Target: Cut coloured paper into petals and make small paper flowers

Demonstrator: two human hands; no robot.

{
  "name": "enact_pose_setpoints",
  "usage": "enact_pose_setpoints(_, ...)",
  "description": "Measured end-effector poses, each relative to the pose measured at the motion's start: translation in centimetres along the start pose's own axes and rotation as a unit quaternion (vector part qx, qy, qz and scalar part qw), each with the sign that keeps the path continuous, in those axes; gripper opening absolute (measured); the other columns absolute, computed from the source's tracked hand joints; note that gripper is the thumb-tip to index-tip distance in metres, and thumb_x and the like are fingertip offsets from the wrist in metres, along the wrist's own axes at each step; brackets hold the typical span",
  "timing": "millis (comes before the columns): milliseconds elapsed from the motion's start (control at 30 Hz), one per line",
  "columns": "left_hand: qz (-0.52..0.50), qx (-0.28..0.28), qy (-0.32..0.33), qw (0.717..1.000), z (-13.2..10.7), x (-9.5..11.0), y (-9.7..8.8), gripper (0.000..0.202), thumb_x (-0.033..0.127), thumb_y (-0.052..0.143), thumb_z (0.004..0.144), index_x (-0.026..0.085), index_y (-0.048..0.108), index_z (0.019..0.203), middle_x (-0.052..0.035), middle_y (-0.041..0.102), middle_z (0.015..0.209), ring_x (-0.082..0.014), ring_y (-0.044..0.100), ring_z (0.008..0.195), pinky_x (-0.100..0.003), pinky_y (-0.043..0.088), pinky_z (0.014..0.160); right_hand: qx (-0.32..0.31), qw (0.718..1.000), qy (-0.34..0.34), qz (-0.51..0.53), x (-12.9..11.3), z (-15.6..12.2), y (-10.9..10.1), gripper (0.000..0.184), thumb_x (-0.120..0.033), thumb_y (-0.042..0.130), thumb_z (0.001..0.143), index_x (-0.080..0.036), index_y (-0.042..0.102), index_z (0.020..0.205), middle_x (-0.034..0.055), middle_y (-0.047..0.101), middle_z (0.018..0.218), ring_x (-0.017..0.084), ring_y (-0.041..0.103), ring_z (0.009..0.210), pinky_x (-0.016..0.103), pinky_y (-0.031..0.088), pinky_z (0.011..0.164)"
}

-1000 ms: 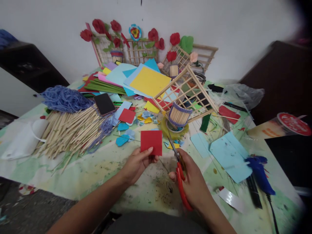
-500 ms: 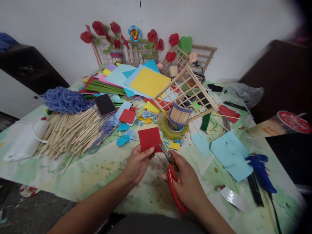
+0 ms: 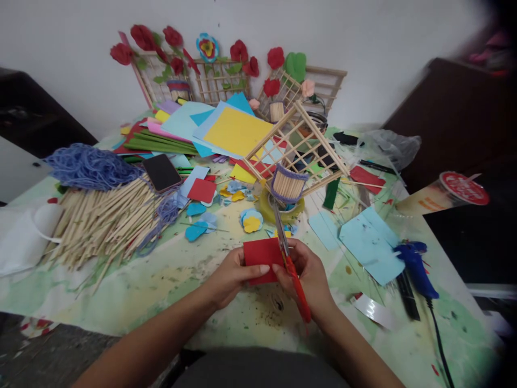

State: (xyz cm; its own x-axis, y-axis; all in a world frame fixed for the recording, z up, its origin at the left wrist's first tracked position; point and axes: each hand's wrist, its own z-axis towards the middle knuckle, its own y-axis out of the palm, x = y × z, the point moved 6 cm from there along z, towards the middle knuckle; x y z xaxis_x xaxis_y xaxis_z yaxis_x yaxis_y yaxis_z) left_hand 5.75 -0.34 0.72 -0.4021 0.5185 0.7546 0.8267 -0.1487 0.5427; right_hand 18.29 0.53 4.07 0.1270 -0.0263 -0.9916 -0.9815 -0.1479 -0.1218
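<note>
My left hand (image 3: pixel 230 277) pinches a small red paper square (image 3: pixel 262 254) by its lower edge, thumb on top. My right hand (image 3: pixel 309 277) grips red-handled scissors (image 3: pixel 291 264), whose blades point up and away along the square's right edge. Both hands meet just above the stained table (image 3: pixel 169 269) near its front edge. Behind the blades stands a small stick cup wrapped in purple yarn (image 3: pixel 287 185) on a roll of tape (image 3: pixel 264 207).
A heap of wooden sticks (image 3: pixel 105 218) and blue yarn (image 3: pixel 91 166) lies at left, a phone (image 3: pixel 161 172) beside it. Coloured paper sheets (image 3: pixel 236 131), a stick lattice (image 3: pixel 301 148) and paper flowers fill the back. A blue glue gun (image 3: pixel 416 262) and light blue paper (image 3: pixel 369 245) lie at right.
Both hands have come together and lower toward me. The red square dropped from held-up to level, and the scissors swung in against its right edge.
</note>
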Motion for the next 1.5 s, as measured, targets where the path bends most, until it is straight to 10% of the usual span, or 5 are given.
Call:
enact_pose_setpoints(333, -0.122, 0.192, 0.191, 0.955, 0.6, 3.9, -3.8, 0.031, 0.015, 0.074, 0.067, 0.014, 0.065, 0.097, -0.0073, 0.071, 0.097, -0.0194, 0.065, 0.094, -0.031, 0.050, 0.089, -0.017, 0.942, 0.019, -0.336, 0.6, 0.0, -1.7, 0.047, -0.035, 0.065, 0.070, -0.023, 0.055, 0.114, 0.0014, 0.062, 0.077, 0.020, 0.058, 0.068, 0.031, 0.045, 0.061)
enact_pose_setpoints(733, -0.142, 0.176, 0.186, 0.956, 0.5, 3.2, -3.2, 0.038, 0.012, 0.072, 0.071, 0.018, 0.061, 0.107, -0.0029, 0.071, 0.092, -0.0137, 0.065, 0.085, -0.025, 0.051, 0.082, -0.102, 0.914, -0.012, -0.392, 0.4, -0.3, 0.7, 0.059, -0.040, 0.063, 0.073, -0.014, 0.050, 0.125, 0.0148, 0.059, 0.110, 0.030, 0.053, 0.104, 0.041, 0.042, 0.088)
enact_pose_setpoints(1500, -0.161, 0.177, 0.176, 0.955, 0.3, 3.1, -3.6, 0.024, 0.010, 0.074, 0.067, 0.014, 0.064, 0.089, -0.0016, 0.071, 0.085, -0.0106, 0.065, 0.077, -0.020, 0.053, 0.072, -0.118, 0.923, -0.028, -0.366, -0.1, -0.2, 1.1, 0.031, -0.036, 0.061, 0.075, -0.021, 0.056, 0.102, 0.0045, 0.061, 0.082, 0.020, 0.054, 0.074, 0.027, 0.037, 0.060)
